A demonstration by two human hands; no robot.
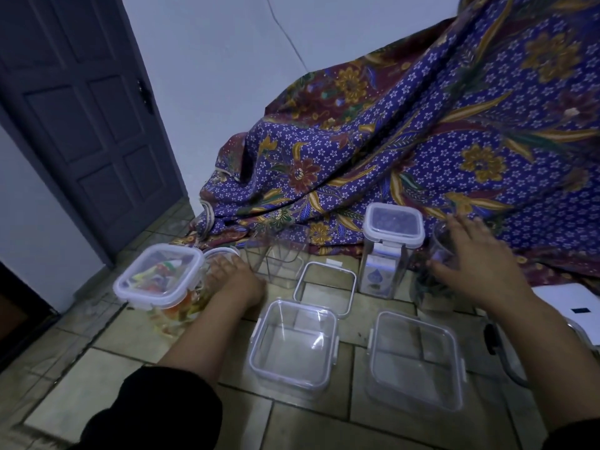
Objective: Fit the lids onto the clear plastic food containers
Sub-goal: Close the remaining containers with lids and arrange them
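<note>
I am sitting on a tiled floor [107,381] by a grey door [81,102], with a patterned batik cloth [406,141] heaped against the wall ahead. From my head view, my left hand [235,282] lies low beside the filled container [159,280], whose lid is already on; its fingers curl toward a small round lid [220,253], though I cannot tell if they have closed on it. My right hand [470,264] is spread wide over a clear round jar [436,271], resting against it rather than clamped. The tall container [384,254] is already lidded. Two square lids [293,345] [417,358] lie near me, a frame-like lid [324,285] behind them, and an open container [276,258] beyond. I should steady the jar, bring the round lid level over its mouth, and press evenly so no edge rides up.
</note>
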